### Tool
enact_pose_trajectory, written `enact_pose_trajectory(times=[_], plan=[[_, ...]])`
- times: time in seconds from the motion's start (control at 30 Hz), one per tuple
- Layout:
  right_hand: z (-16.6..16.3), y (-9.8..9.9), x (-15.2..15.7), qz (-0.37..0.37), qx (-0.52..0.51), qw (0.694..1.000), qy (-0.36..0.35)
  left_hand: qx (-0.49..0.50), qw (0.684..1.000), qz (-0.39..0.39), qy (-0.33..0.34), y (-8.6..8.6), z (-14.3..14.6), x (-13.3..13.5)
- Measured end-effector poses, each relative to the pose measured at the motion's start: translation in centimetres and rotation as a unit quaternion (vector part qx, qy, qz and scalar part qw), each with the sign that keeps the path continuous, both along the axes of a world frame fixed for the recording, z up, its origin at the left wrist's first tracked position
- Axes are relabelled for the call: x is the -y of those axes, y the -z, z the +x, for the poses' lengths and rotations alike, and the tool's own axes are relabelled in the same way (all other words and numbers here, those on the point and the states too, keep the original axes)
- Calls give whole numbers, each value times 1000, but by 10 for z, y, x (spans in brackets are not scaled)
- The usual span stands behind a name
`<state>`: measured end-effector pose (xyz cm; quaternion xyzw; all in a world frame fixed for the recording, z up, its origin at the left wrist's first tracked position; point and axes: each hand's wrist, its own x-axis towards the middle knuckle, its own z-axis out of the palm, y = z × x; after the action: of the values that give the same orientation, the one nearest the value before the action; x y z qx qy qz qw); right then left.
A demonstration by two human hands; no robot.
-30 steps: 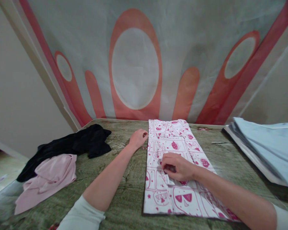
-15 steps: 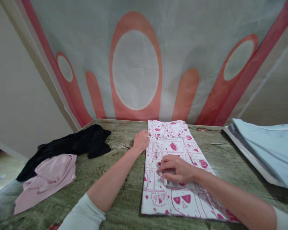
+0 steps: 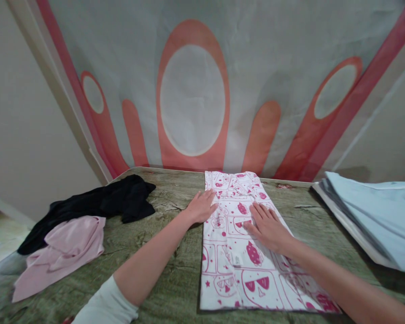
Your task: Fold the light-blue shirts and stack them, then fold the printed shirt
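A white garment with pink cartoon prints (image 3: 256,283) lies folded into a long strip on the wood-patterned table. My left hand (image 3: 201,206) rests flat across its left edge, fingers stretched out. On the right half of the strip my right hand (image 3: 268,227) lies palm down with its fingers extended, holding nothing. A small white tag (image 3: 236,261) shows on the cloth below my right hand. Which kind of garment it is, I cannot tell from the folded shape.
A black garment (image 3: 104,198) and a crumpled pink cloth (image 3: 65,252) lie on the left of the table (image 3: 162,265). At the right stands a stack of folded clothes (image 3: 374,207), light blue on top. Behind the table hangs a grey sheet with orange shapes (image 3: 192,99).
My right hand has moved up and right over the cloth and flattened out from a bent-finger pose, uncovering the tag. My left fingers have spread and shifted slightly towards me.
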<state>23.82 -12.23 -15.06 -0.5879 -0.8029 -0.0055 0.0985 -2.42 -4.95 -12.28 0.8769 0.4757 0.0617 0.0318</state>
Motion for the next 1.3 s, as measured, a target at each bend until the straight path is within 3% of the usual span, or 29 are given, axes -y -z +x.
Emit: enact_pose_trajectory(times=[0.2,0.33,0.43,0.53,0.63,0.73,0.83,0.93,1.03,1.13,1.3], plan=[[30,-11,-31,-16,20,990,-139,-19,998,5,-55,-5,10,43],[59,-16,-65,-8,44,976,-214,-33,998,-6,-49,-10,20,76],[74,-16,-87,30,65,978,-195,-23,1000,3,-2,-13,20,76],[81,-17,-91,80,61,987,-123,-5,1000,19,18,-11,8,55],[80,-26,-68,102,3,992,-74,19,999,32,-9,-6,-9,29],[64,-41,-16,64,-98,987,-107,54,997,52,-15,-2,-17,12],[38,-54,44,-18,-150,976,-154,99,991,81,29,-4,-8,6],[15,-56,88,-91,-171,969,-155,137,982,85,100,-10,10,5],[3,-54,108,-112,-164,974,-111,138,979,70,130,-11,25,3],[0,-60,118,-141,-143,977,-71,131,984,60,102,-6,30,-1],[10,-81,124,-273,-157,946,-79,121,989,52,67,0,29,-2]])
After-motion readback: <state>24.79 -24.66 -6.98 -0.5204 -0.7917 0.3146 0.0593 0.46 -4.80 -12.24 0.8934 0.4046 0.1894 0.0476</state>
